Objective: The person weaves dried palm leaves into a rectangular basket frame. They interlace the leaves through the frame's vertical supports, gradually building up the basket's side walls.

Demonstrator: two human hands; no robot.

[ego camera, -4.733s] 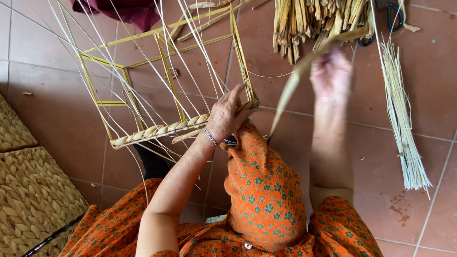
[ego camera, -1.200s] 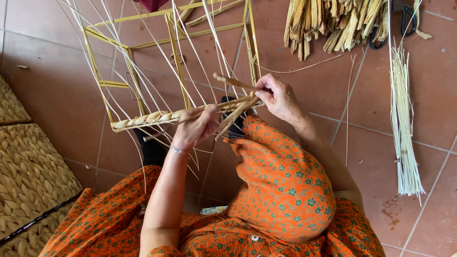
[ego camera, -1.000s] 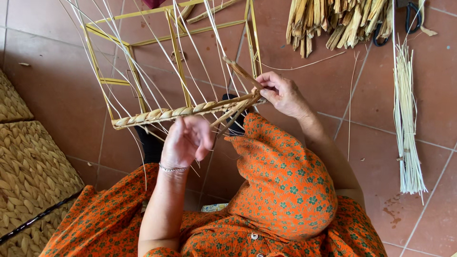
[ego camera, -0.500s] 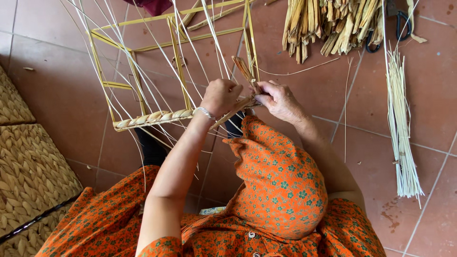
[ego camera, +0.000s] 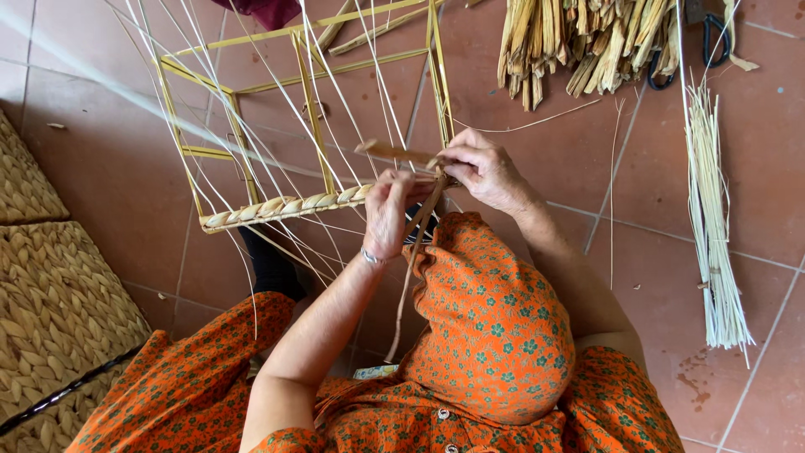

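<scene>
While both hands' fingers pinch the straw strand [ego camera: 417,220] (closed tight), the frame [ego camera: 310,126] stands upright.

Our left hand [ego camera: 387,211]: raised above the orange knee [ego camera: 490,323], back to the camera, fingers curled closed in a pinch, wrist straight, forearm bare and running down left of the knee. Our right hand [ego camera: 480,168]: just beyond the knee, fingers bent, pinching, close beside the left hand.

Scissors [ego camera: 708,42] half under straw; woven baskets [ego camera: 50,310] cut at left edge.
</scene>
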